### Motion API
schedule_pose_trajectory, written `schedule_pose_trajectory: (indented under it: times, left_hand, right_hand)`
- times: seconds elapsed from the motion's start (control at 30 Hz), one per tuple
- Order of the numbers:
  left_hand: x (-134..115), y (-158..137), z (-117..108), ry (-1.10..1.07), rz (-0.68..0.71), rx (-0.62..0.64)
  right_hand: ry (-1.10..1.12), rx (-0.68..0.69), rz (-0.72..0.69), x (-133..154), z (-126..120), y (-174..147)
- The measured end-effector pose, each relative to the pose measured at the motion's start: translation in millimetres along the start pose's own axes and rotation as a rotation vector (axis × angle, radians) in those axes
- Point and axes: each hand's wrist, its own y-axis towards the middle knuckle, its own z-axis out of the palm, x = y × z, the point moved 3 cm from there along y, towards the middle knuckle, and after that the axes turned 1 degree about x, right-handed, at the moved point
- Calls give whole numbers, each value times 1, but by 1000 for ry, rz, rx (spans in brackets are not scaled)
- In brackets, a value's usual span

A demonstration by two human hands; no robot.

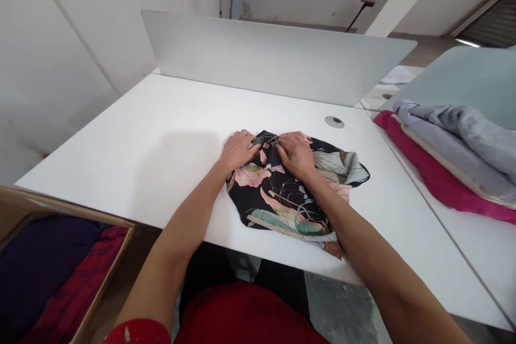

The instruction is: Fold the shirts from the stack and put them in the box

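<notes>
A black floral garment (278, 199) with pink, green and white patterns lies bunched on the white table in front of me. My left hand (241, 149) is closed on its far left edge, thumb on top of the cloth. A little to the right, my right hand (296, 155) grips the far edge with its fingers curled into the fabric. Between the hands the cloth is gathered. A striped pale part of the garment is folded over at the right, and one corner hangs toward the table's front edge.
On the adjoining table at right lies a pile of folded grey, cream and magenta clothes (455, 156). A cardboard box (128, 236) with dark and red plaid cloth stands at lower left. A frosted divider (258, 59) borders the far edge, near a round cable grommet (334, 122).
</notes>
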Motion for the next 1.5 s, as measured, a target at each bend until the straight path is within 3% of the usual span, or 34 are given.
schedule_pose_trajectory:
  times: [1.5]
  left_hand:
    - [0, -1, -4, 34, 3, 9]
  right_hand:
    - [37, 10, 18, 0, 0, 1]
